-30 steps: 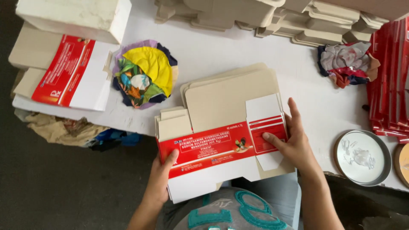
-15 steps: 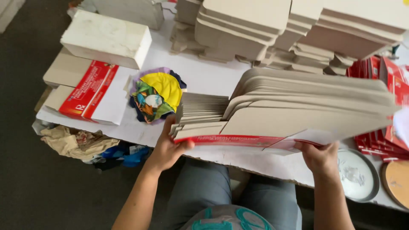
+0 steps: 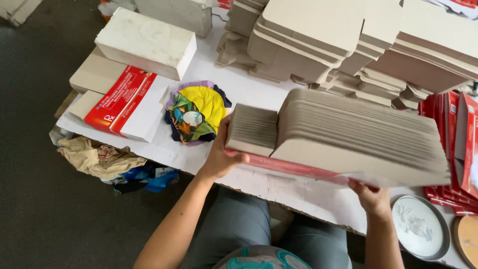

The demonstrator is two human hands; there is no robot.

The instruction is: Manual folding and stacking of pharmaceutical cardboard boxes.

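Both hands, left hand [image 3: 221,158] and right hand [image 3: 371,195], clamp a thick stack of flat cartons [image 3: 348,139], lifted off the worktop [image 3: 239,84], none folded yet

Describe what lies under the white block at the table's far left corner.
The white block rests on flat grey cardboard beside a red-and-white carton blank. Whatever lies directly beneath it is covered.
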